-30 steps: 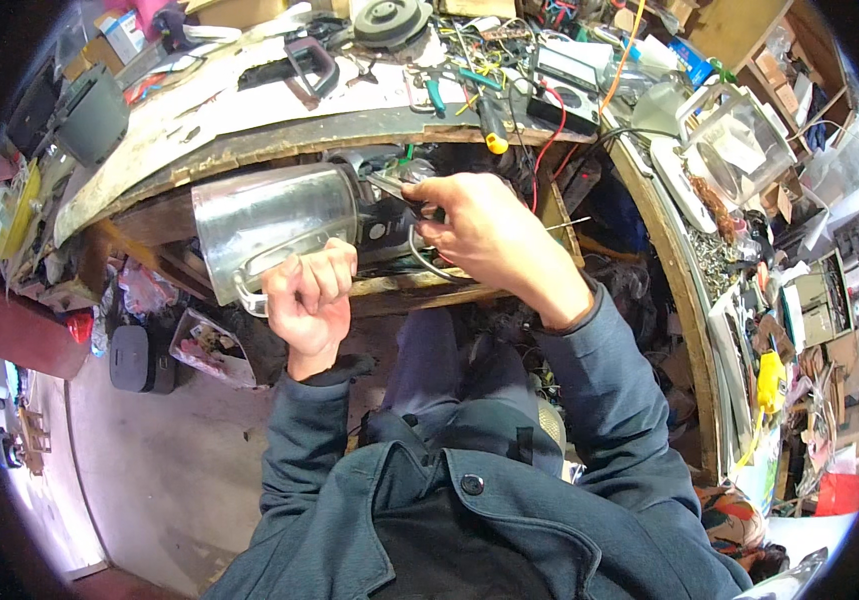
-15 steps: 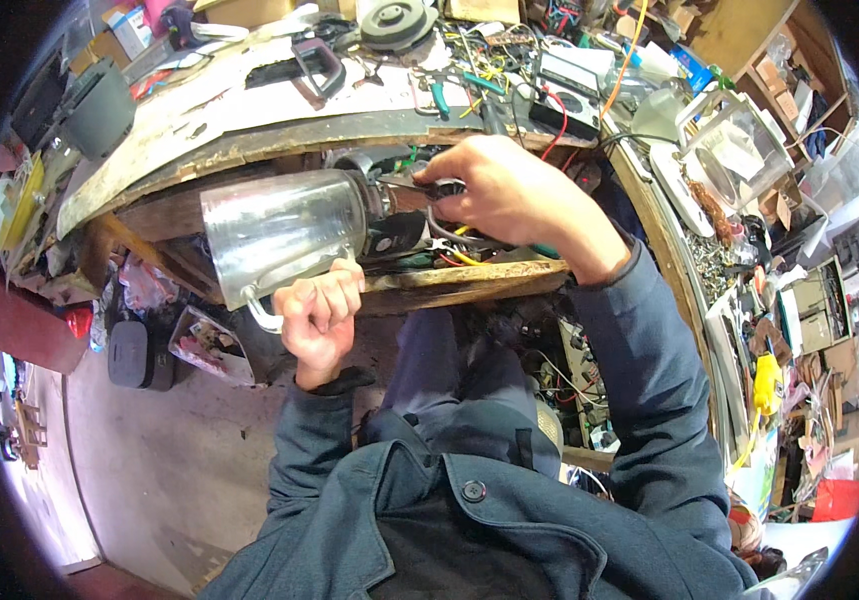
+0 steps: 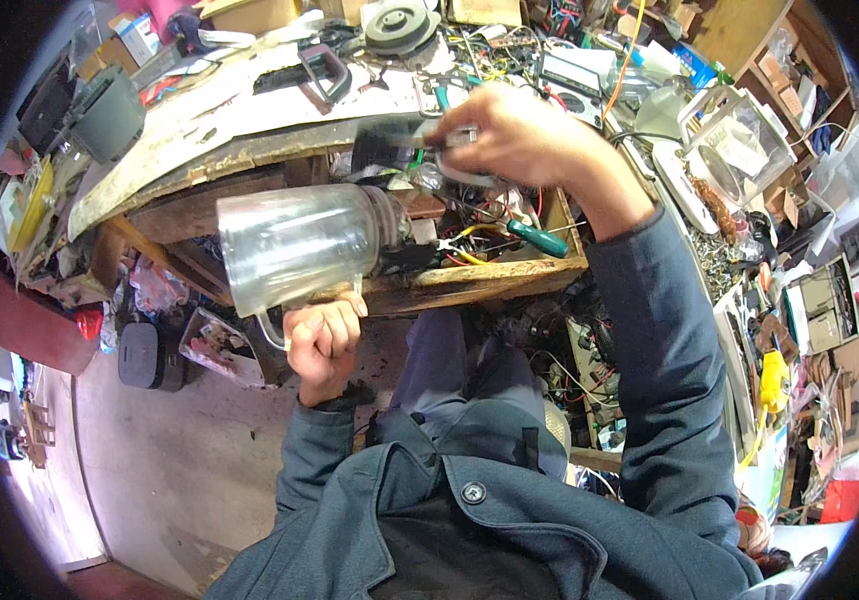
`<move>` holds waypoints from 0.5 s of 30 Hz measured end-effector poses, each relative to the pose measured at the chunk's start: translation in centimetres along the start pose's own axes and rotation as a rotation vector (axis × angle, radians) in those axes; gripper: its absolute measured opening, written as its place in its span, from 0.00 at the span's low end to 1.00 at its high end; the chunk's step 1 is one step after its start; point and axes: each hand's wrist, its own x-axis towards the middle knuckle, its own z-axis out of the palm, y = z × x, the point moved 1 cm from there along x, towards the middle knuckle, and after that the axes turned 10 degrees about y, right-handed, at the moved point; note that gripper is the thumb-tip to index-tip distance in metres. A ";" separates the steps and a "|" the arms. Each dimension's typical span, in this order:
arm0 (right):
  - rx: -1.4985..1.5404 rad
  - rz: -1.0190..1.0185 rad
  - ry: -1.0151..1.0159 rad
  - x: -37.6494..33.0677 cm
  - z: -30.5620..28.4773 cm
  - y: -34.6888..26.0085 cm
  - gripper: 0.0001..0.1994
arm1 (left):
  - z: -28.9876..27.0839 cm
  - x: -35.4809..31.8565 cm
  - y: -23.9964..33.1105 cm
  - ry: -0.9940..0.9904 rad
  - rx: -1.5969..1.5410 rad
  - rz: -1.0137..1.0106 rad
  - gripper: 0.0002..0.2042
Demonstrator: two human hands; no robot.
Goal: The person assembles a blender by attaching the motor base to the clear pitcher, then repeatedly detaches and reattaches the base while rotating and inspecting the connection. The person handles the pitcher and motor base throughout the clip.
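A clear blender jar lies on its side in the air before the bench, its wide end to the left and its narrow threaded end to the right. My left hand is closed round the jar's handle. Up and to the right, over the drawer, my right hand grips a tool with curved grey handles. Motion blurs this tool and a dark shape at its left, so its kind is unclear. The tool is apart from the jar.
Under the bench top an open wooden drawer holds a green-handled screwdriver, yellow-handled pliers and loose parts. A hacksaw, a grey pulley and wires crowd the bench. Another clear container stands at the right.
My right hand has moved up and away from the jar's narrow end with the tool. The jar has shifted slightly right and down. The green screwdriver now shows fully.
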 end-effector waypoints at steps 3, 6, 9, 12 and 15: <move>-0.004 -0.069 0.089 2.2 -1.3 -0.4 0.19 | -0.6 -0.6 0.2 0.066 -0.056 -0.018 0.22; 0.000 -0.125 0.138 2.2 -2.0 -0.1 0.20 | -0.6 -0.5 0.8 0.063 0.014 -0.009 0.22; -0.060 0.087 0.273 1.6 -2.8 1.9 0.22 | -0.1 -0.9 0.8 0.130 0.042 -0.058 0.21; -0.089 0.215 0.434 3.0 -2.2 7.1 0.25 | -0.1 -0.8 0.7 0.153 -0.001 -0.109 0.20; -0.261 0.271 0.440 6.1 -0.6 10.6 0.25 | -0.3 -1.4 0.7 0.243 -0.078 -0.160 0.17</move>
